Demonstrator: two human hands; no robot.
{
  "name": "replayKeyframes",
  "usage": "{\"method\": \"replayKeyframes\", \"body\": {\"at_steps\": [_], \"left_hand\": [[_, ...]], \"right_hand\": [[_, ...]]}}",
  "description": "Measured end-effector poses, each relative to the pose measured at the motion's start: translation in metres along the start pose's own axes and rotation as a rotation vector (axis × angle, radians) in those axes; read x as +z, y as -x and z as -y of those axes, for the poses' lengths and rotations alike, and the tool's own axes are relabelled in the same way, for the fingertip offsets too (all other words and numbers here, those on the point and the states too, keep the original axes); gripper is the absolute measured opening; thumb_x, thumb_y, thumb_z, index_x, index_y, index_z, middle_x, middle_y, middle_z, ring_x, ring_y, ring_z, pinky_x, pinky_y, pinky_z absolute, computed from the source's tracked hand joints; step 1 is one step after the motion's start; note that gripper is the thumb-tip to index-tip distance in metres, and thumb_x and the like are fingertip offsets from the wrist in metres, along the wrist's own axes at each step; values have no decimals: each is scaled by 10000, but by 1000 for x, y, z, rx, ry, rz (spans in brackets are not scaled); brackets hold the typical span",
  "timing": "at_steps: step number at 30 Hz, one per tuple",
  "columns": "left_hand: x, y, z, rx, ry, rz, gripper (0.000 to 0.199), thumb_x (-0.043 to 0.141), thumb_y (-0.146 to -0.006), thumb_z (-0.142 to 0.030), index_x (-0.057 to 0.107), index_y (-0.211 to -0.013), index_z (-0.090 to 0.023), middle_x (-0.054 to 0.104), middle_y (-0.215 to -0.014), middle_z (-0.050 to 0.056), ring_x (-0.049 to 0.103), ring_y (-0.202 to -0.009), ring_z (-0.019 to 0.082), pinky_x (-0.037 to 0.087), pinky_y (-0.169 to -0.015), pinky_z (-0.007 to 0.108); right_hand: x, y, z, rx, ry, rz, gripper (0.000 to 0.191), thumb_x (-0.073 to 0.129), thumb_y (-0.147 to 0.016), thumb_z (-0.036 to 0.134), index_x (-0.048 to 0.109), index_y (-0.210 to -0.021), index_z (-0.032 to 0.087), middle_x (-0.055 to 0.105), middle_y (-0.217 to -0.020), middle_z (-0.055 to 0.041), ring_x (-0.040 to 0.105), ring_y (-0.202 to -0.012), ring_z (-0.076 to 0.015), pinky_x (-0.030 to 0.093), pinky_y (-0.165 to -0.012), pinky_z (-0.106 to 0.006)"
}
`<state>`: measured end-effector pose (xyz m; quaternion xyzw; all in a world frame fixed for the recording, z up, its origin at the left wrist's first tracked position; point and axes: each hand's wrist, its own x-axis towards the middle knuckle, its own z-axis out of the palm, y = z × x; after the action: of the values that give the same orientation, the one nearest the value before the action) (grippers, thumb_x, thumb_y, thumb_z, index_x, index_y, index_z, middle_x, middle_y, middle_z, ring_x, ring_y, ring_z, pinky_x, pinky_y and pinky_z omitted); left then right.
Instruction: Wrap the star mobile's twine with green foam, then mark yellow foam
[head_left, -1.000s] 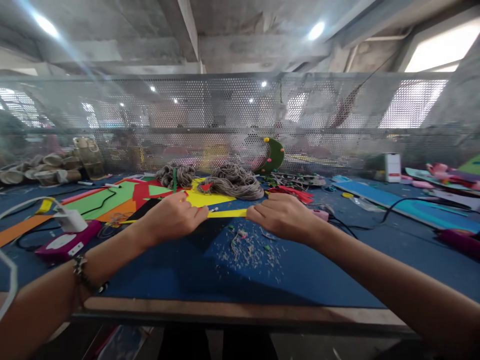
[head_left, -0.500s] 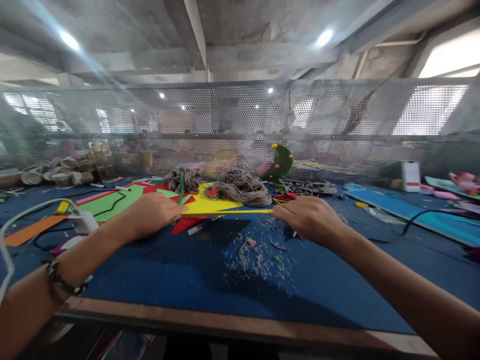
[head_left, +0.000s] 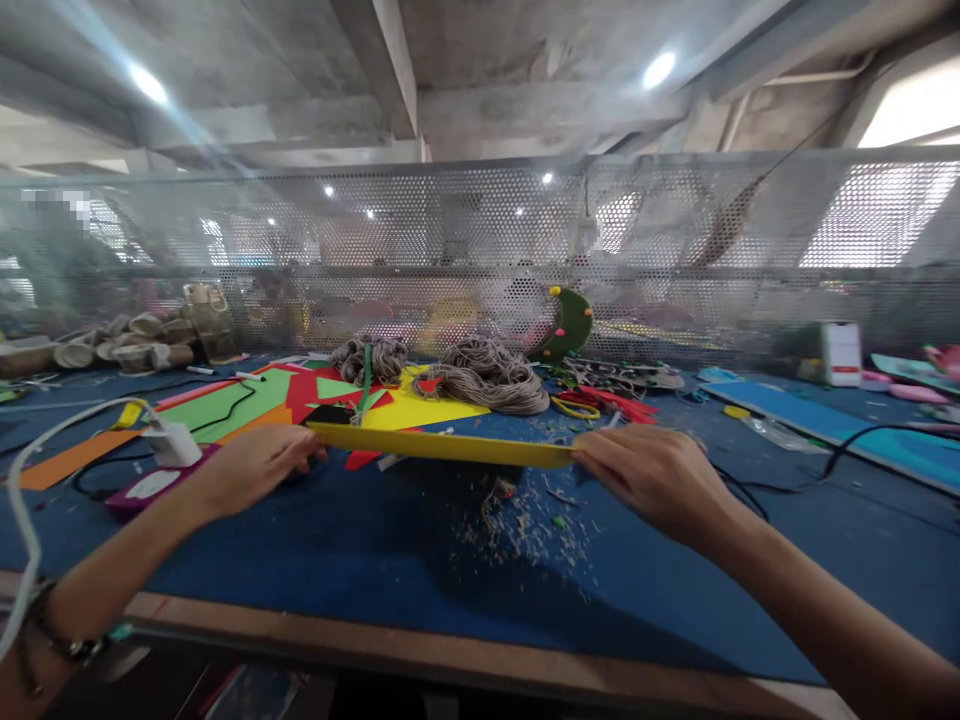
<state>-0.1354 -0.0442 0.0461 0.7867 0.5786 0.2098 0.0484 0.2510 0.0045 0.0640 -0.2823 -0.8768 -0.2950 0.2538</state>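
A yellow strip (head_left: 446, 447) of sheet material, perhaps felt or foam, is stretched out between my two hands above the blue table. My left hand (head_left: 259, 462) pinches its left end, and my right hand (head_left: 652, 475) grips the right end. Below the strip lie grey thread clippings (head_left: 525, 530) scattered on the tabletop. Behind it are two bundles of grey cord (head_left: 484, 375), a yellow sheet (head_left: 424, 405) and red and green sheets (head_left: 259, 395). Red scraps (head_left: 626, 403) and a yellow loop (head_left: 576, 408) lie just beyond my right hand.
A white charger (head_left: 174, 445) with a cable stands left of my left hand. Blue sheets (head_left: 817, 430) and a black cable lie on the right. A green crescent (head_left: 571, 322) leans at the perforated metal screen (head_left: 480, 230). The table's front edge (head_left: 390, 640) runs nearest me.
My hands have moved apart, the left one going left and the right one going right. The yellow strip now shows longer and broader between them, its face turned towards me.
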Motion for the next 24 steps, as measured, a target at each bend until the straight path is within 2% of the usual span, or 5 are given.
{"method": "replayKeyframes", "body": {"at_steps": [3,8,15,19,24], "left_hand": [[26,19,5,-96,88,-116,518,231,-808,-521,620,-714,-192,644,-814,50,577,-753,198,449,-703,260],[56,42,0,-111,229,-256,494,221,-832,-474,551,-1044,-173,559,-1092,80,488,-1012,219,345,-914,315],[78,39,-12,-346,333,-330,672,176,-764,-624,640,-851,-145,626,-947,99,540,-932,258,397,-864,357],[83,34,-18,-406,420,-261,633,194,-785,-592,608,-933,-136,612,-981,98,523,-970,259,366,-897,389],[62,23,-32,-237,450,-281,501,268,-824,-480,373,-1204,-172,424,-1217,87,397,-1121,211,313,-951,343]], "right_hand": [[0,10,14,-34,43,9,336,312,-864,252,551,-642,175,543,-516,-7,498,-484,-117,321,-511,-242],[0,23,30,55,91,-18,286,332,-851,276,574,-735,178,608,-626,-33,544,-514,-136,355,-503,-251],[6,25,37,196,119,-27,295,392,-815,338,557,-926,120,624,-871,-115,578,-771,-225,433,-649,-323],[7,22,34,229,17,-9,326,423,-802,332,511,-1046,134,593,-989,-103,523,-935,-245,397,-804,-388],[5,4,21,290,-178,-50,291,402,-818,284,489,-1072,172,554,-1054,-83,483,-1004,-206,387,-848,-359]]}}
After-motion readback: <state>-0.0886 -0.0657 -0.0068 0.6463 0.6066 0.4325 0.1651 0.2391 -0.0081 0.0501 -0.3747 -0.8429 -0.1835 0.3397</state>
